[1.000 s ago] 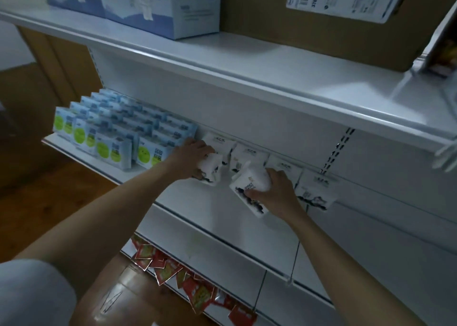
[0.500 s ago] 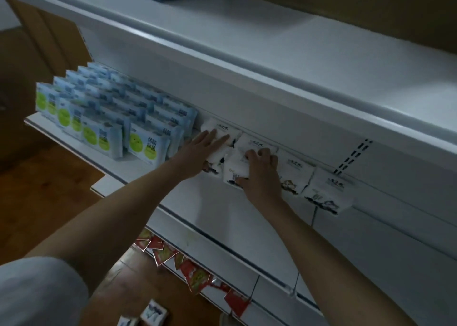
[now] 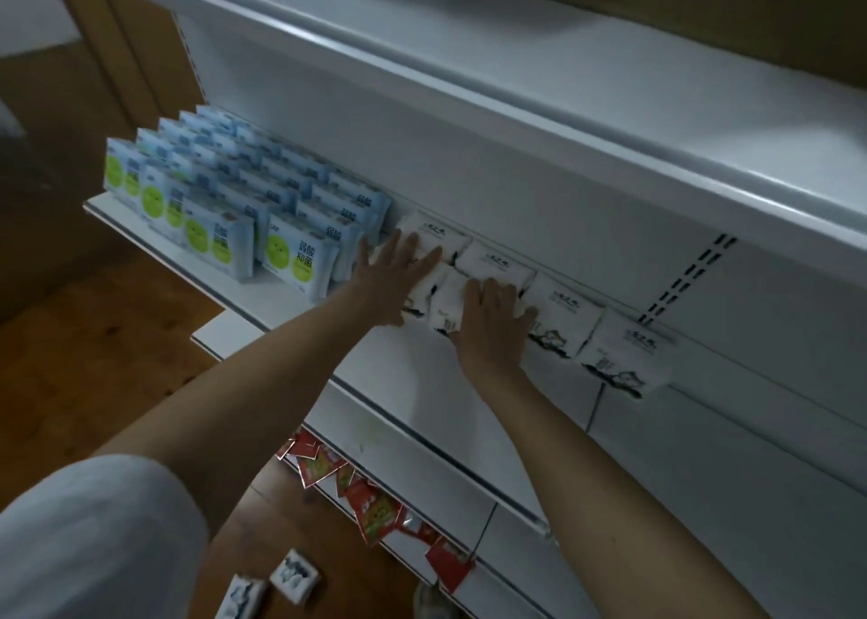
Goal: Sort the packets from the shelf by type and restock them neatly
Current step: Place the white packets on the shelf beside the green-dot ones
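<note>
A row of white packets with black ink drawings stands along the back of the white shelf (image 3: 422, 384). My left hand (image 3: 389, 280) presses flat, fingers straight, on the leftmost white packet (image 3: 443, 236). My right hand (image 3: 492, 318) lies on a white packet (image 3: 445, 306) in front of the row, fingers bent over its far edge against another white packet (image 3: 497, 262). Two more white packets (image 3: 563, 313) (image 3: 624, 356) lean to the right. Blue-and-white packets with green circles (image 3: 300, 257) fill the shelf's left end in several neat rows.
An upper shelf (image 3: 563, 116) overhangs the work area. Red packets (image 3: 375, 510) lie jumbled on the lower shelf. Two white packets (image 3: 295, 576) lie on the wooden floor below. A slotted upright (image 3: 689, 276) marks the back panel at the right.
My right hand has set its packet down among the row and now covers it. My left hand has opened flat against the leftmost packet. The view tilted downward.
</note>
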A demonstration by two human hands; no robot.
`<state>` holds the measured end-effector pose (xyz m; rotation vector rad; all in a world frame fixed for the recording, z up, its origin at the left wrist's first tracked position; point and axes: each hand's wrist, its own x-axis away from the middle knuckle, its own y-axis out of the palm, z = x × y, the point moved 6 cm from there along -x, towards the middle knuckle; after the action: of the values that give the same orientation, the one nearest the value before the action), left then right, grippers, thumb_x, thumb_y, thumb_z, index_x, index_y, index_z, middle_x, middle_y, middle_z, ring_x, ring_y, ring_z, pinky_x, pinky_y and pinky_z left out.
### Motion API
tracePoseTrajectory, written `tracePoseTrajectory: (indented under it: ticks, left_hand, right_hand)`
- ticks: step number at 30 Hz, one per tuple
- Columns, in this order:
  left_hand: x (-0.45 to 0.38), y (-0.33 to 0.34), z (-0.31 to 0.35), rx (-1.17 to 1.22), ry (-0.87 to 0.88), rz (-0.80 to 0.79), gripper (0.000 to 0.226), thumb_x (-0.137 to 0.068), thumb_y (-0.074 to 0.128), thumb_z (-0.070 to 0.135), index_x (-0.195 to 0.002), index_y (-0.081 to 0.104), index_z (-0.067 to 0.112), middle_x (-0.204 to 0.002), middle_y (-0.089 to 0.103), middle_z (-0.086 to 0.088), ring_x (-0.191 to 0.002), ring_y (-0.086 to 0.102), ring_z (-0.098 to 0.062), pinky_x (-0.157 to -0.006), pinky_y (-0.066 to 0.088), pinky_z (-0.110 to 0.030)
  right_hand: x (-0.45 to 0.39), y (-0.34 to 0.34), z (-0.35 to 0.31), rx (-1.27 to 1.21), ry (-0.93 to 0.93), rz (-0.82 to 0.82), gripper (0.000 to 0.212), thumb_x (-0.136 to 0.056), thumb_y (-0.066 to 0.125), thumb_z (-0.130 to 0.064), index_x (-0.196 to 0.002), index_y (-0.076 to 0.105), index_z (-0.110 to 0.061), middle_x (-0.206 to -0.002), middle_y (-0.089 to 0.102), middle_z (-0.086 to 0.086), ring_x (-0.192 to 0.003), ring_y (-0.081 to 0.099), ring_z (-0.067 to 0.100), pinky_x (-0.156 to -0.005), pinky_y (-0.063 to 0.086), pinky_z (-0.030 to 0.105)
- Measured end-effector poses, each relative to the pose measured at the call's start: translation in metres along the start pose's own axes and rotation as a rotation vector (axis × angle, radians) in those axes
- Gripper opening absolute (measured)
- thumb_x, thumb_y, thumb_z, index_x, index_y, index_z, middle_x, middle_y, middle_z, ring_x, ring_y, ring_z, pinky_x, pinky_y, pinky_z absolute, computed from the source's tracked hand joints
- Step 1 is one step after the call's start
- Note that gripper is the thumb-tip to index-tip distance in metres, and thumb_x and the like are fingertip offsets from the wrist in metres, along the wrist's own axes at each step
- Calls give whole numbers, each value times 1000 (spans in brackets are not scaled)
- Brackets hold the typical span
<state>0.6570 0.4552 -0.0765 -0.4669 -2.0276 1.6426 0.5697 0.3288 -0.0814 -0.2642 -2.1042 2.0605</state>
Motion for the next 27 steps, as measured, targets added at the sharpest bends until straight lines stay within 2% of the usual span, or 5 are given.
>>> tracePoseTrajectory:
  ticks: [4, 7, 14, 23, 27]
  left_hand:
    - [31, -16, 3, 146, -44, 86, 119, -76, 71, 59, -153, -15, 31, -163, -11, -4, -149, -14, -26, -115, -7, -64]
    - [64, -27, -6, 272, -95, 198, 99, -83, 62, 61, -156, 2, 29, -164, 5, -2, -151, -6, -23, -118, -4, -58]
    - [182, -32, -55, 415, -323, 512, 48, -93, 51, 44, -135, 48, 22, -136, 52, -5, -129, 41, -28, -101, 35, -43]
    - [316, 36, -96, 480, -504, 386, 37, -95, 45, 42, -125, 54, 24, -129, 56, -2, -124, 42, -26, -98, 35, -44]
    - [358, 69, -104, 522, -650, 308, 36, -94, 44, 43, -123, 56, 26, -129, 57, -2, -122, 44, -25, -98, 35, -46]
  right_hand:
    - [15, -26, -1, -59, -2, 18, 66, -96, 52, -46, -148, 26, -16, -153, 24, 9, -143, 16, 33, -114, 15, 59]
    - [33, -49, -14, -127, -52, 165, 51, -99, 44, -39, -141, 37, -11, -145, 38, 11, -133, 33, 32, -103, 34, 46]
    - [107, -76, -98, -369, -159, 265, 23, -98, 44, -26, -105, 57, -9, -105, 63, 12, -94, 59, 32, -65, 42, 36]
    - [191, -39, -188, -363, -218, -39, 27, -97, 43, -32, -76, 51, -16, -89, 64, 10, -84, 60, 32, -64, 38, 32]
    - [214, -19, -209, -382, -268, -169, 35, -94, 44, -32, -62, 42, -17, -67, 52, 4, -71, 56, 29, -57, 37, 30]
